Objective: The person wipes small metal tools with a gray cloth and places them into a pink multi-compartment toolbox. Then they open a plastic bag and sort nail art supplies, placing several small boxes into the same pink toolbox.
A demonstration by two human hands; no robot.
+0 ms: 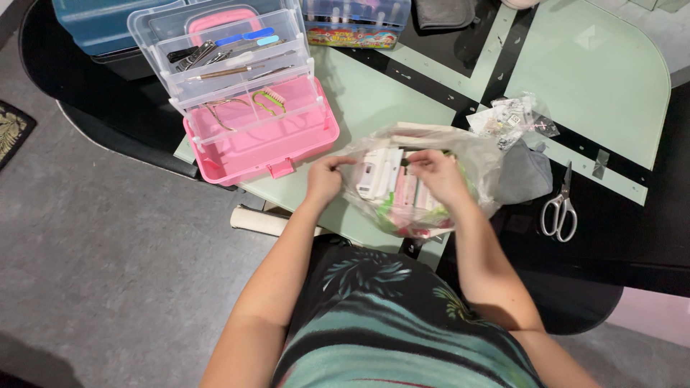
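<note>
One pale green glass table (596, 79) carries one pink tiered organiser box (259, 140), its clear trays fanned open so the small metal tools inside lie exposed, and just beside it, at the near edge, one clear plastic bag (424, 183) stuffed with white and pink flat packets too crowded to count. The left hand (325, 179) pinches the bag's left rim while the right hand (438, 176), well apart from it, grips the bag's top film, spreading the mouth; one pair of white-handled scissors (560, 208) lies idle to the right.
</note>
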